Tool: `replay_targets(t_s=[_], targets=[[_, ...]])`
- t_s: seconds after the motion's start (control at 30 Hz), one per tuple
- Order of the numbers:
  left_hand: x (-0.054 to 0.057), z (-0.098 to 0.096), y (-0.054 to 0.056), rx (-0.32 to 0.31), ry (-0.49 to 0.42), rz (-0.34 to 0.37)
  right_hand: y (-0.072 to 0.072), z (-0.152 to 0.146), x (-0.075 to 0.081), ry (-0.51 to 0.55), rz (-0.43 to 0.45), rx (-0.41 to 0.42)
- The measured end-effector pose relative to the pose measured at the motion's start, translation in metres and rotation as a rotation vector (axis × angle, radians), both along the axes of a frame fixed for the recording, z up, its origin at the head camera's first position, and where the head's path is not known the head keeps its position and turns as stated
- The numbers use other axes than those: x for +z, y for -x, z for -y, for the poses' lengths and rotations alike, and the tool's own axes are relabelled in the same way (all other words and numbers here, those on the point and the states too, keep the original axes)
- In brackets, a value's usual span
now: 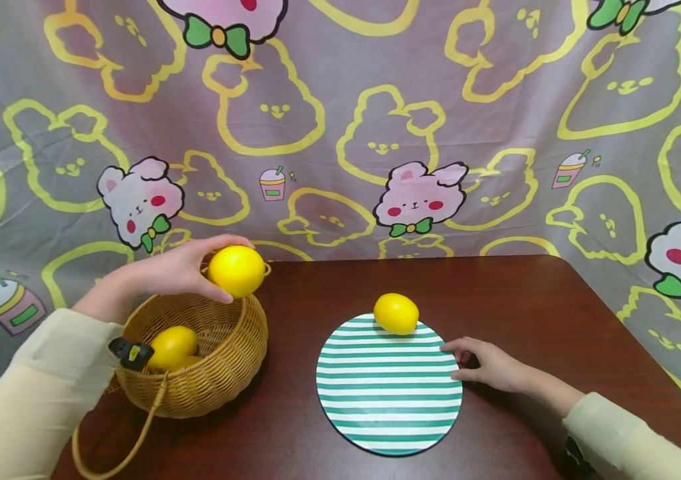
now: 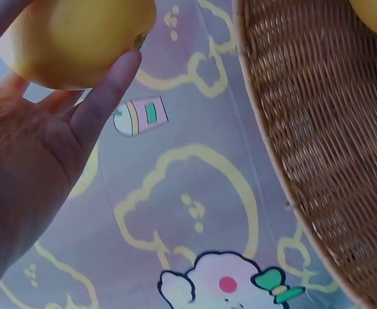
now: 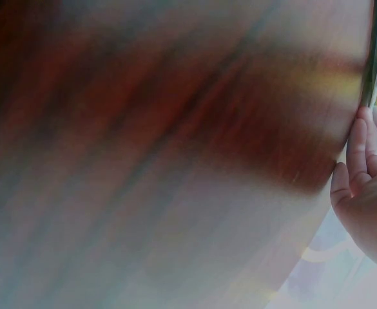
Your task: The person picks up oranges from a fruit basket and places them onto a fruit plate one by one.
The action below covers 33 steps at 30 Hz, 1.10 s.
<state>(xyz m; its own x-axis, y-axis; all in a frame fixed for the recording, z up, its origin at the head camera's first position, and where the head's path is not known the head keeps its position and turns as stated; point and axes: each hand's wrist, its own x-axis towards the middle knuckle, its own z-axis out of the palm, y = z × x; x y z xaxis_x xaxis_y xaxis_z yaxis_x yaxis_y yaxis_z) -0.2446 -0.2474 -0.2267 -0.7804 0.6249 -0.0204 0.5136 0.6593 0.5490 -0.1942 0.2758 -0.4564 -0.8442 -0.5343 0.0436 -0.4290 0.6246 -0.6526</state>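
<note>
My left hand (image 1: 181, 267) grips a yellow lemon (image 1: 236, 271) above the rim of a wicker basket (image 1: 238, 360), its thumb underneath and fingers over the top. The left wrist view shows this lemon (image 2: 78, 38) between thumb and fingers, with a small green spot at one end. More lemons (image 1: 173, 347) lie inside the basket. Another lemon (image 1: 396, 313) rests at the far edge of a round mat (image 1: 388, 393) with green and white stripes. At the mat's right edge is my right hand (image 1: 493, 365), fingers loosely bent, fingertips right at the rim.
Everything stands on a dark reddish-brown table (image 1: 514, 300). The basket's handle (image 1: 142, 433) hangs down toward the near left. Behind the table hangs a grey cloth (image 1: 328, 113) printed with yellow outlines and cartoon animals, which also runs along the right side.
</note>
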Motion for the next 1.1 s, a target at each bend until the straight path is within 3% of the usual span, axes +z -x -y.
replay_targets(t_s=[0.57, 0.83, 1.1], targets=[[-0.010, -0.058, 0.006, -0.141, -0.022, -0.017, 0.001, 0.000, 0.005, -0.002, -0.015, 0.003], [-0.022, -0.085, 0.015, -0.189, -0.031, 0.011, 0.001, -0.001, 0.005, -0.001, -0.017, 0.004], [-0.041, -0.115, 0.023, -0.214, 0.014, 0.036, 0.001, -0.001, 0.004, -0.001, -0.018, 0.004]])
